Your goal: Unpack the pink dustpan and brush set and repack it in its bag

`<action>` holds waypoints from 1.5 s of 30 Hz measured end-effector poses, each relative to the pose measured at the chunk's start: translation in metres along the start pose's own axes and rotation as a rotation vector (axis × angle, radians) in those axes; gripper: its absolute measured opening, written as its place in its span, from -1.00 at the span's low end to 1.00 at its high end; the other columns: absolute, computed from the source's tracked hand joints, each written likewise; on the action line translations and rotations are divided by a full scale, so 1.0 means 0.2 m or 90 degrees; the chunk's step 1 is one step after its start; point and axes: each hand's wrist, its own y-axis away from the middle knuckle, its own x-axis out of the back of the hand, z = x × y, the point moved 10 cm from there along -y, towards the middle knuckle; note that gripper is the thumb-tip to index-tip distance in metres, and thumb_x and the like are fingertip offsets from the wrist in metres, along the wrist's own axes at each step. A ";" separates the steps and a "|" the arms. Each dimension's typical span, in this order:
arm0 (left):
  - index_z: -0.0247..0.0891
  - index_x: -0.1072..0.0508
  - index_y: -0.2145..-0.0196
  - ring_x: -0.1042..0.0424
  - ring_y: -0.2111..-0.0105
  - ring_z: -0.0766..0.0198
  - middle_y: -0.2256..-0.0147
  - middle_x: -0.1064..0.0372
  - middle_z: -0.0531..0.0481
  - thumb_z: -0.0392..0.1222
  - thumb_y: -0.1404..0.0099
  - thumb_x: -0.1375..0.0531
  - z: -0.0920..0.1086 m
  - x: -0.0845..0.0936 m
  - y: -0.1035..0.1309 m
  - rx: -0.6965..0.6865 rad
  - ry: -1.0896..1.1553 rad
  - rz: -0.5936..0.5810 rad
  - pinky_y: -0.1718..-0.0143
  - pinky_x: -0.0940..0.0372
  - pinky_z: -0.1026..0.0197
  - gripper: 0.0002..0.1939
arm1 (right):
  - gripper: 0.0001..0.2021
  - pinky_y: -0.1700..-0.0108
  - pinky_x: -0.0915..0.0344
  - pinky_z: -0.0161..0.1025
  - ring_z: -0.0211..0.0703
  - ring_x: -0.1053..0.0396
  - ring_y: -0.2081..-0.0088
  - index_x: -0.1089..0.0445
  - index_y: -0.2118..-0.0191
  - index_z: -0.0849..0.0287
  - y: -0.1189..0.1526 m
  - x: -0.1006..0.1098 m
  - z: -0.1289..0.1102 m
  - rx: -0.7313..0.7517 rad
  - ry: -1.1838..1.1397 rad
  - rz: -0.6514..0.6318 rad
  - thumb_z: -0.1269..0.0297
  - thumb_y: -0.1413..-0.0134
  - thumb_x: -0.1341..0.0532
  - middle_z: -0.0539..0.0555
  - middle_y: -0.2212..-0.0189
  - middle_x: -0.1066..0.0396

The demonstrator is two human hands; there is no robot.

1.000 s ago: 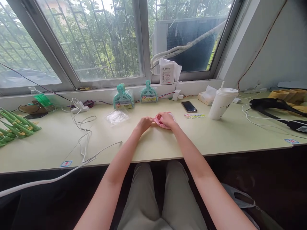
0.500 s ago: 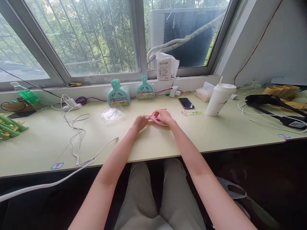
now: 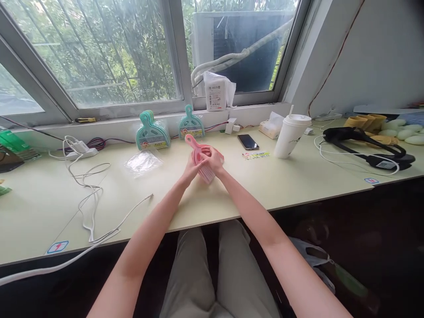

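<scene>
- Head view is showing both hands now holding a pink brush set (image 3: 201, 160) lifted off the desk (image 3: 298, 185), where half a second ago it was lying flat under them.
- Left hand (image 3: 189, 170) is curling around the lower, bristled end; right hand (image 3: 214, 160) is gripping the set from the other side, fingers closed on it, handle pointing up toward the window.
- Lifting it suggests the work on the piece is moving from pressing it down to handling it in the air.
- Near the far edge of the desk, 2 teal dustpans (image 3: 152, 131) are leaning against the sill, with a clear plastic bag (image 3: 143, 161) in front of them.
- Toward the right end, a phone (image 3: 247, 141) and a white cup (image 3: 291, 136) are resting; a white cable (image 3: 91, 198) is trailing over the left part.
</scene>
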 end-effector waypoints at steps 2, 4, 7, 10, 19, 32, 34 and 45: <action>-0.18 -0.28 -0.09 -0.35 -0.10 0.11 -0.08 -0.33 -0.14 -0.25 -0.08 -0.36 -0.07 0.04 -0.02 0.027 0.015 0.031 -0.08 -0.29 0.11 -0.37 | -0.63 -0.02 -0.38 -0.26 -0.22 -0.38 -0.05 -0.23 -0.14 0.14 -0.01 0.01 0.04 -0.018 0.019 -0.028 0.33 -0.25 0.04 0.13 -0.11 -0.35; -0.17 -0.27 -0.07 -0.40 -0.03 0.16 -0.03 -0.36 -0.11 -0.33 -0.08 -0.33 -0.14 0.15 -0.04 0.062 0.058 0.103 -0.02 -0.35 0.12 -0.40 | -0.57 -0.12 -0.31 -0.13 -0.12 -0.25 -0.19 -0.21 -0.19 0.15 -0.02 0.17 0.13 -0.069 0.138 0.052 0.38 -0.26 0.10 0.20 -0.21 -0.22; -0.18 -0.32 0.03 -0.46 0.10 0.21 0.08 -0.41 -0.07 -0.39 -0.10 -0.29 -0.18 0.31 -0.07 0.094 0.136 0.185 0.07 -0.41 0.15 -0.53 | -0.46 -0.30 0.06 0.25 0.15 0.19 -0.39 -0.08 -0.31 0.24 0.01 0.44 0.30 -0.216 0.391 0.193 0.43 -0.22 0.07 0.32 -0.37 0.13; -0.21 -0.34 0.15 -0.47 0.16 0.26 0.17 -0.43 -0.03 -0.45 -0.09 -0.26 -0.18 0.44 -0.08 0.105 0.136 0.257 0.09 -0.41 0.19 -0.63 | -0.42 -0.26 0.31 0.45 0.31 0.24 -0.39 -0.03 -0.34 0.34 0.05 0.40 0.45 -0.340 0.509 0.083 0.44 -0.19 0.02 0.44 -0.37 0.15; -0.15 -0.31 0.05 -0.47 0.18 0.28 0.12 -0.42 -0.02 -0.40 -0.10 -0.22 -0.18 0.54 -0.07 0.117 0.060 0.310 0.17 -0.41 0.21 -0.55 | -0.51 -0.35 0.30 0.20 0.05 0.22 -0.40 -0.19 -0.27 0.12 0.04 0.02 0.17 -0.050 0.470 -0.061 0.29 -0.24 0.01 0.18 -0.38 0.08; -0.26 -0.41 0.14 -0.50 0.20 0.23 0.23 -0.46 -0.07 -0.44 -0.04 -0.22 -0.29 0.56 -0.11 0.162 0.130 0.294 0.10 -0.43 0.16 -0.63 | -0.66 -0.14 -0.15 -0.10 -0.03 -0.30 -0.11 -0.43 -0.06 -0.03 0.05 -0.11 0.19 0.012 0.426 -0.222 0.19 -0.32 0.00 0.09 -0.06 -0.45; -0.28 -0.42 0.18 -0.50 0.21 0.22 0.22 -0.46 -0.07 -0.43 -0.06 -0.21 -0.28 0.55 -0.11 0.138 0.144 0.293 0.11 -0.43 0.17 -0.68 | -0.65 -0.23 -0.03 -0.07 -0.09 -0.20 -0.19 -0.36 -0.13 -0.11 0.06 -0.19 0.14 0.043 0.422 -0.220 0.25 -0.31 -0.03 0.00 -0.16 -0.36; -0.23 -0.36 0.03 -0.50 0.22 0.18 0.17 -0.45 -0.06 -0.44 -0.09 -0.20 -0.25 0.47 -0.07 0.179 0.181 0.261 0.10 -0.43 0.05 -0.55 | -0.60 -0.02 -0.26 -0.18 0.02 -0.40 -0.01 -0.42 -0.07 0.09 -0.04 0.07 0.33 -0.126 0.335 -0.086 0.06 -0.32 0.02 0.18 0.01 -0.47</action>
